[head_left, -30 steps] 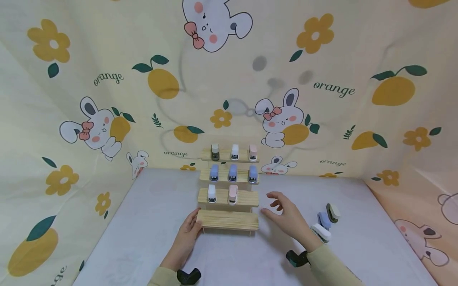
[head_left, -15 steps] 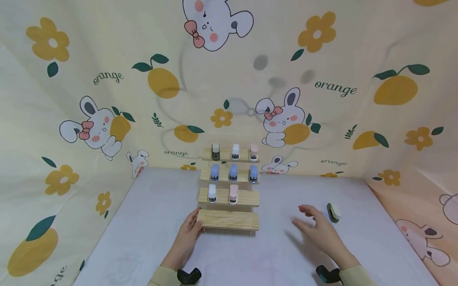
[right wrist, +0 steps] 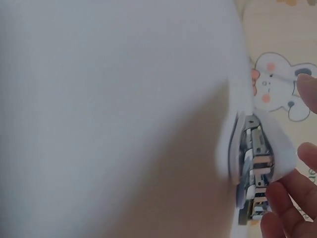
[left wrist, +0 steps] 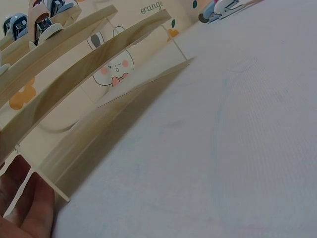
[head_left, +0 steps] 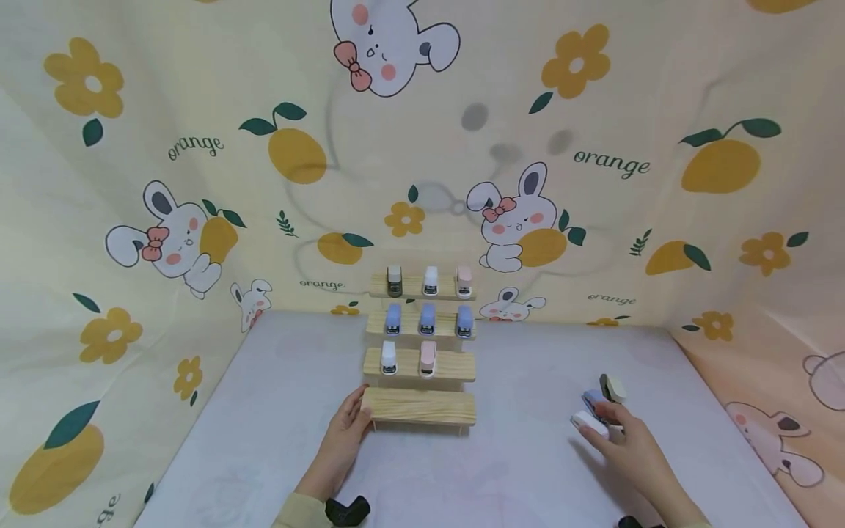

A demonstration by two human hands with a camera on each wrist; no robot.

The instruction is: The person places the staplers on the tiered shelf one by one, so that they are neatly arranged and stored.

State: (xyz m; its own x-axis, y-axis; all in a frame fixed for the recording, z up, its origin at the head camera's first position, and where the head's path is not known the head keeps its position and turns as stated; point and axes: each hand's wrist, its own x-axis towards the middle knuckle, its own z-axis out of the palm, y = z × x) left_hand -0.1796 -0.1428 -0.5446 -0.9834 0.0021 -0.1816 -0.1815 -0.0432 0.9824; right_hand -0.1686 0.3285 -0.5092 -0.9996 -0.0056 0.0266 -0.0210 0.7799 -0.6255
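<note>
My left hand (head_left: 347, 423) grips the left end of the lowest board of a tiered wooden display rack (head_left: 422, 407). In the left wrist view, its fingers (left wrist: 37, 206) curl by the thin end support. On the right, my right hand (head_left: 627, 444) is at a white mini stapler (head_left: 590, 423) lying on the table, its thumb and fingers spread on either side. In the right wrist view, fingertips sit right at the white stapler's cover (right wrist: 281, 148). Close behind it lie a blue stapler (head_left: 591, 400) and a dark green and white stapler (head_left: 614, 388).
The rack's upper boards hold several staplers, with three blue ones, such as the middle blue stapler (head_left: 428, 319), along one board. On the third board stand a white stapler (head_left: 389, 357) and a pink stapler (head_left: 428, 357). A printed cloth backdrop (head_left: 370, 161) surrounds the table.
My right hand has moved right from beside the rack to the white stapler on the table. My left hand stays on the rack's lowest board.
</note>
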